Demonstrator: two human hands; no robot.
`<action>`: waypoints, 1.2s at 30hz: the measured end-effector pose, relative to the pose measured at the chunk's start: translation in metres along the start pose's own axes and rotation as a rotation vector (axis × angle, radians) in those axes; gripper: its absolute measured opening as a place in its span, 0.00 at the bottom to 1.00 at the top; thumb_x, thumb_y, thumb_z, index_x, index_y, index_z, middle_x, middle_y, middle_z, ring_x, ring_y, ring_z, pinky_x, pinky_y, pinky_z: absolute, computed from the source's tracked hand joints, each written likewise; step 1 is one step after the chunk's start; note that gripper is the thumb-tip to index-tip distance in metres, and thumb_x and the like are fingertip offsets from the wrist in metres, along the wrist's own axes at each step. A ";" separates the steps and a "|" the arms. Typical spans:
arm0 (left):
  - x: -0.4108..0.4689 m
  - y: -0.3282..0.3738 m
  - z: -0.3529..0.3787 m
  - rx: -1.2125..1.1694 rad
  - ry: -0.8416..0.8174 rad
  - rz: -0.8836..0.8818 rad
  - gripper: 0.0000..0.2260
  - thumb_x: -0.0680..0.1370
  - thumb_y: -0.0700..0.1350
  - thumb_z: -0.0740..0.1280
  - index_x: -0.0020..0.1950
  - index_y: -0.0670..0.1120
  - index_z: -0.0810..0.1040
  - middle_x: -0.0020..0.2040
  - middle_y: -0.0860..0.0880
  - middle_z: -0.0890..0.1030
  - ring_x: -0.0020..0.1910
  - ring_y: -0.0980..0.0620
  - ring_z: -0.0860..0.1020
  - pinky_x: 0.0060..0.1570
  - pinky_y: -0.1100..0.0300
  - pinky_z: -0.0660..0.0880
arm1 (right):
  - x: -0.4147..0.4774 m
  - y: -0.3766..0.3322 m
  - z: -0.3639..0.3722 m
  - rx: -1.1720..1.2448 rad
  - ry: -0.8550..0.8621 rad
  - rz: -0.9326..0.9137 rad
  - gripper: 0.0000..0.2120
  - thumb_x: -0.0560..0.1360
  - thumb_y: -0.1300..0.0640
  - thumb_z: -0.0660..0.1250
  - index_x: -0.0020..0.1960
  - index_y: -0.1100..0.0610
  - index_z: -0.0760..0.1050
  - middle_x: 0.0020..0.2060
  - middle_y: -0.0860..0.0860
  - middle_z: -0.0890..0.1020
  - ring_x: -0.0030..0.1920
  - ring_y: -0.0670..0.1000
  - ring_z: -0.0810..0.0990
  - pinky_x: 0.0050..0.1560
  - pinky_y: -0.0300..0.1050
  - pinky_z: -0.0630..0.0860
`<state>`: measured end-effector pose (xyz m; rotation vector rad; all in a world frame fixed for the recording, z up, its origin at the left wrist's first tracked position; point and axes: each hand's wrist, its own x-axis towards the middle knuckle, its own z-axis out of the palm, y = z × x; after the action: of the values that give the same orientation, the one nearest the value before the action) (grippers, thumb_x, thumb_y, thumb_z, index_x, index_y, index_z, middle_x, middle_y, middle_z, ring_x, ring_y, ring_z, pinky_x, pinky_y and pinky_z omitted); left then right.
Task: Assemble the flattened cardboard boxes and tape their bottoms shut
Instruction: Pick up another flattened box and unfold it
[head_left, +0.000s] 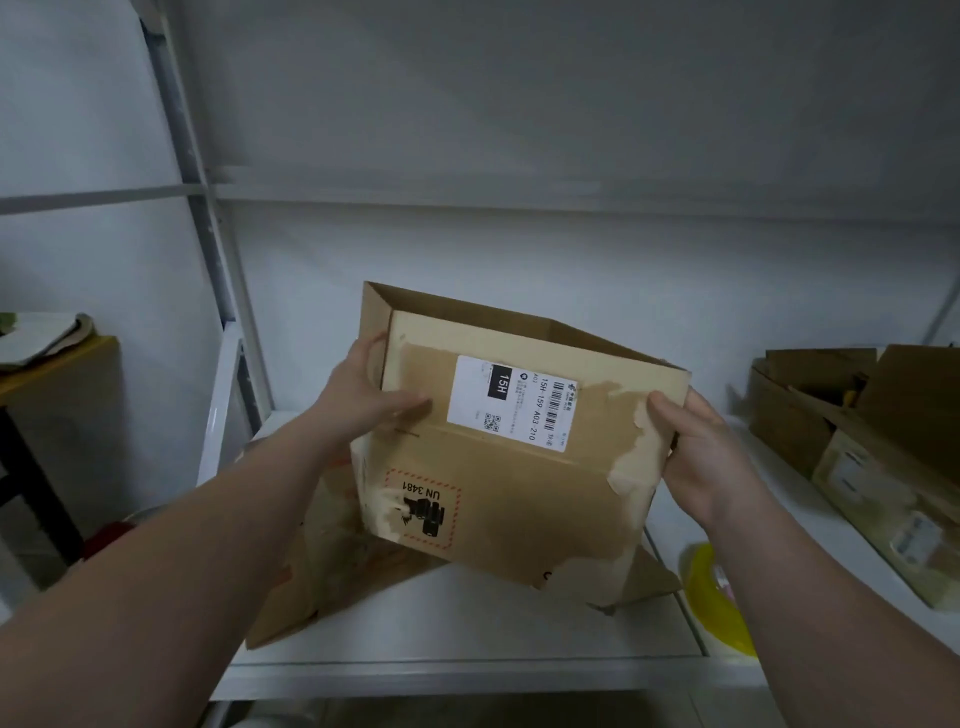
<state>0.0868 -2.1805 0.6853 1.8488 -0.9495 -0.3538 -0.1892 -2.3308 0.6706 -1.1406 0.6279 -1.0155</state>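
**Hands hold a cardboard box tilted over a white shelf**

Left hand (376, 395) and right hand (698, 452) carry a cardboard box (519, 499) between them, above a white shelf (467, 629) in a metal rack; a grey upright (205, 197) rises at the left and a pale wall closes the back; a flattened piece of cardboard (306, 592) lies on the shelf under the box, more brown cartons (852, 452) sit at the right end, and a yellow round object (714, 592) lies near the shelf's front right; a wooden tabletop (62, 358) stands off to the left.

The box is clear of the shelf and tipped, its open side facing up and away toward the wall; its long axis runs left to right, the right end lower; the near face bears a white shipping label (511, 402) with its print turned sideways and a red-bordered UN 3481 mark (422, 506) upside down; torn patches show along its right side.

Both forearms reach forward; the left hand's fingers lie across the near face beside the label, thumb up at the left edge; the right hand's fingers curl round the right edge, gripping it.
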 end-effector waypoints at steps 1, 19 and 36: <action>-0.001 0.001 0.001 -0.065 0.015 0.029 0.42 0.69 0.47 0.77 0.76 0.56 0.55 0.73 0.48 0.64 0.70 0.44 0.66 0.63 0.50 0.68 | 0.000 -0.002 -0.001 -0.013 -0.024 0.006 0.16 0.79 0.63 0.60 0.63 0.50 0.76 0.50 0.50 0.84 0.49 0.49 0.82 0.49 0.48 0.77; -0.011 -0.003 -0.035 -0.246 -0.423 0.156 0.22 0.58 0.57 0.80 0.37 0.49 0.71 0.38 0.48 0.76 0.38 0.50 0.76 0.35 0.59 0.73 | -0.011 -0.028 -0.017 -0.278 -0.510 0.319 0.31 0.63 0.59 0.78 0.64 0.45 0.75 0.60 0.53 0.81 0.58 0.56 0.80 0.53 0.49 0.78; -0.031 -0.046 -0.036 -0.517 -0.290 -0.244 0.27 0.72 0.66 0.59 0.63 0.52 0.78 0.57 0.48 0.77 0.63 0.45 0.73 0.65 0.48 0.65 | -0.015 -0.012 -0.004 -0.161 -0.554 0.440 0.38 0.55 0.44 0.82 0.63 0.51 0.78 0.61 0.55 0.79 0.60 0.57 0.79 0.54 0.51 0.77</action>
<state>0.1094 -2.1250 0.6567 1.4539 -0.7303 -0.9444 -0.2028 -2.3205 0.6794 -1.2818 0.4825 -0.2545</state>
